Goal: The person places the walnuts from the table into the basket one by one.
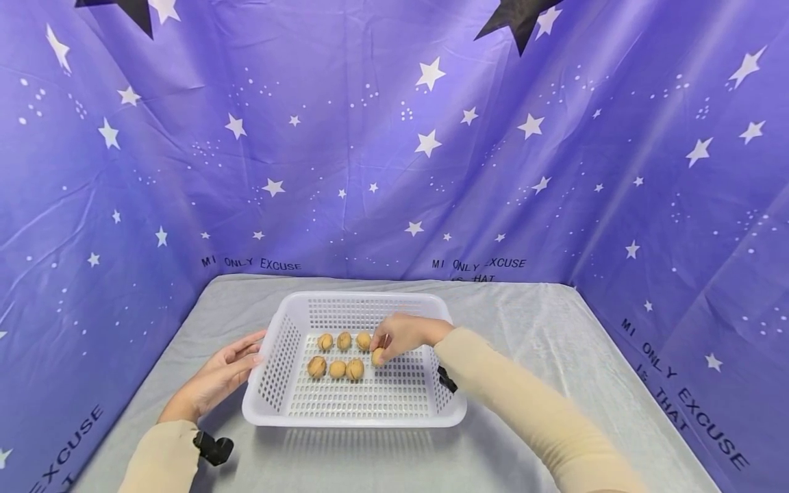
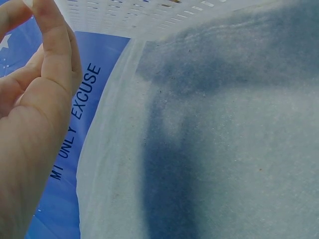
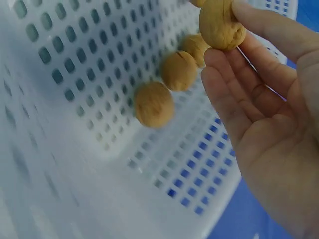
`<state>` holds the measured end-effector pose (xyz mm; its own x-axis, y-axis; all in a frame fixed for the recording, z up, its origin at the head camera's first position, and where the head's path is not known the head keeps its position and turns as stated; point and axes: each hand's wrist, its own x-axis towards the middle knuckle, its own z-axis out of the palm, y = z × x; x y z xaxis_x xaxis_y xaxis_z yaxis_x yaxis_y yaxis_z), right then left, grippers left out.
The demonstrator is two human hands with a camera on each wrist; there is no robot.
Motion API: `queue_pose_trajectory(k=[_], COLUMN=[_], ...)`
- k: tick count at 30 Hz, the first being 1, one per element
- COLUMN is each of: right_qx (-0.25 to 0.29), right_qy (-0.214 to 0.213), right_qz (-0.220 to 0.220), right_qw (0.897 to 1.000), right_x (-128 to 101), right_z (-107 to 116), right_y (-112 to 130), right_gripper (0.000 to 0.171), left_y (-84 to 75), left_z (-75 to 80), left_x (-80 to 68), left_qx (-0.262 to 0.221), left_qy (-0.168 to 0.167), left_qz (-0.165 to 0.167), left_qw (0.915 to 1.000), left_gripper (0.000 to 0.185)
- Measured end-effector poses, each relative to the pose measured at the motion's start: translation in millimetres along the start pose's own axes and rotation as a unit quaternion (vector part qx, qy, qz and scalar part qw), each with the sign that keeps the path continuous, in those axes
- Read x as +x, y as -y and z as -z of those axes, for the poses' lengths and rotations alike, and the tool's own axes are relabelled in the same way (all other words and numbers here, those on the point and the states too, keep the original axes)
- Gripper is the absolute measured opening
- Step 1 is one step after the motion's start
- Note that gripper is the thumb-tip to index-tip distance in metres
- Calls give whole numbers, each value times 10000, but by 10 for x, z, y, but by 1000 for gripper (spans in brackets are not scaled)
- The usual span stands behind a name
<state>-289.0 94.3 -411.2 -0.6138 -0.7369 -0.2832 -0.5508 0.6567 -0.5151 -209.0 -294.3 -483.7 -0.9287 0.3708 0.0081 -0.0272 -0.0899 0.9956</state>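
A white perforated plastic basket (image 1: 354, 419) sits on the cloth-covered table, with several walnuts (image 1: 317, 368) in two rough rows on its floor. Inside it, toward the right end of the rows, my right hand (image 1: 403, 333) pinches one walnut (image 3: 222, 25) between thumb and fingers. The right wrist view shows this walnut above the basket floor, other walnuts (image 3: 154, 104) lying beyond it. My left hand (image 1: 218, 373) is at the basket's left rim, its fingers loosely extended against the outside. In the left wrist view the fingers (image 2: 52, 50) are partly cut off by the frame.
Grey cloth (image 1: 511, 315) covers the table around the basket. A purple-blue curtain (image 1: 370, 137) with white stars and printed words hangs behind and along both sides. Each wrist carries a black camera mount (image 1: 213, 448).
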Motion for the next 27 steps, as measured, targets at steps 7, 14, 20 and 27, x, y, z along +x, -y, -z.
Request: queue_pose_trajectory(k=[7,14,20,27], right_qx=[140,258,375,433], right_qy=[214,265,234,252], right_qz=[-288,-422,-514,-495], right_qw=[9993,9984,9977,9975], right_x=[124,175,151,85], right_z=[-187,-263,-256,-168], right_y=[-51,-103,-111,-75], right_gripper=[24,22,29,36], left_y=[-6,8,7,3], left_z=[-16,-22,-19,-11], left_x=[-8,-4,-6,-2], left_qx=[36,11,22,12], left_qy=[-99,-103,-76,-48], left_qz=[39,77,63,38], left_qw=[9999,9999,9999,10000], left_gripper=[61,62,62,62])
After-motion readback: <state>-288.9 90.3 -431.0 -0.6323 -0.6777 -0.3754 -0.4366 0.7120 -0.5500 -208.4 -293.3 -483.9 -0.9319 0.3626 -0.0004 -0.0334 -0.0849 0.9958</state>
